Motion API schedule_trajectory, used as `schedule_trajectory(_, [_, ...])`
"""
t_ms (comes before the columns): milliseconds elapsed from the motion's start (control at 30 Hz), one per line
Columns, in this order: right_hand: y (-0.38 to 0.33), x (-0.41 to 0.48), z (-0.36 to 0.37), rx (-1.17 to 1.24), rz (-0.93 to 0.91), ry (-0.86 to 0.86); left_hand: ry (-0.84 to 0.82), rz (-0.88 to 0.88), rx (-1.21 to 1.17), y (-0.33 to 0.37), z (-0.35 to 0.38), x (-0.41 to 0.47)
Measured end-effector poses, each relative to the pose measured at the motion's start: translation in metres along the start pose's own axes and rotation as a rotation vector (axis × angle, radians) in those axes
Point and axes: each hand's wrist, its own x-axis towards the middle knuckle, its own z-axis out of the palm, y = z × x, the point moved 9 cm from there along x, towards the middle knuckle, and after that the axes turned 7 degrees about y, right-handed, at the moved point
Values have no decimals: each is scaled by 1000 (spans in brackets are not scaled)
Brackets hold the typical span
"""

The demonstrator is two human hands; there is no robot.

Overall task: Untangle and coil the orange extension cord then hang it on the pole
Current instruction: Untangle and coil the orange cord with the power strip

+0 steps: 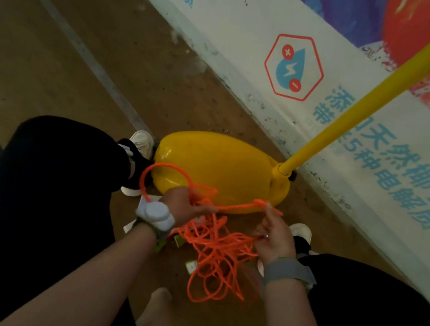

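Fingers of left hand [183,205] curl round several strands of the orange extension cord [218,250]; one loop arcs out to the left. On right hand [276,237], fingers [270,218] pinch a single strand by a knot [259,202], the strand stretched between both hands. Rest of cord hangs tangled down to the floor [113,48], just in front of the yellow base [222,164]. Pole [372,103] rises from the base's right end, beside the wall [255,42].

Person crouched. Left hand [183,206] holds strands of the orange cord [218,250]; right hand [276,239] pinches a stretch near a knot. Both hands are low over the floor [82,71], tangle hanging between. Yellow pole [372,103] and its base [221,166] stand just beyond.
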Motion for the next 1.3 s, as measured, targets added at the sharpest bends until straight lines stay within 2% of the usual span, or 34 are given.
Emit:
schedule_trajectory(33, [-3, 5, -8, 73, 6, 52, -45, 16, 81, 1, 9, 0])
schedule_trajectory(67, [-4, 8, -17, 162, 20, 107, -45, 1, 51, 1, 11, 0])
schedule_trajectory(167, [-12, 13, -43, 342, 24, 232, 9, -111, -325, 0, 1, 4])
schedule_trajectory(300, [-23, 22, -71, 255, -23, 417, -206, -157, -851, 18, 5, -2])
schedule_trajectory(367, [-24, 24, -80, 116, -57, 508, -215, -161, -1135, 33, -4, -5])
schedule_trajectory(467, [-28, 24, -93, -171, -178, 671, 2, -182, -1400, 27, -30, 2])
schedule_trajectory(600, [-31, 10, -109, -112, -153, 846, 404, -415, -1681, -16, -51, 6])
schedule_trajectory(667, [-36, 5, -118, -35, -190, 896, 539, -565, -1671, -35, -49, 0])
schedule_trajectory(700, [-39, 3, -115, -32, -233, 893, 532, -612, -1588, -38, -47, -2])
schedule_trajectory(733, [-43, 3, -109, -79, -271, 857, 475, -631, -1479, -36, -43, -3])
schedule_trajectory(800, [-41, 10, -88, -245, -272, 721, 254, -587, -1244, -19, -29, -2])
schedule_trajectory(867, [-32, 16, -62, -532, -259, 543, -12, -518, -1040, 6, -6, -8])
schedule_trajectory(933, [-27, 11, -32, -791, -341, 359, -229, -512, -942, 21, 19, -18])
schedule_trajectory(1000, [-24, -3, 1, -775, -439, 125, -368, -583, -881, 23, 40, -31])
schedule_trajectory(1067, [-15, -17, 29, -643, -409, -125, -443, -656, -873, 21, 52, -41])
schedule_trajectory(1167, [-2, -26, 53, -731, -394, -368, -480, -704, -1002, 23, 57, -43])
schedule_trajectory(1300, [10, -34, 63, -791, -481, -424, -675, -654, -1162, 41, 64, -51])
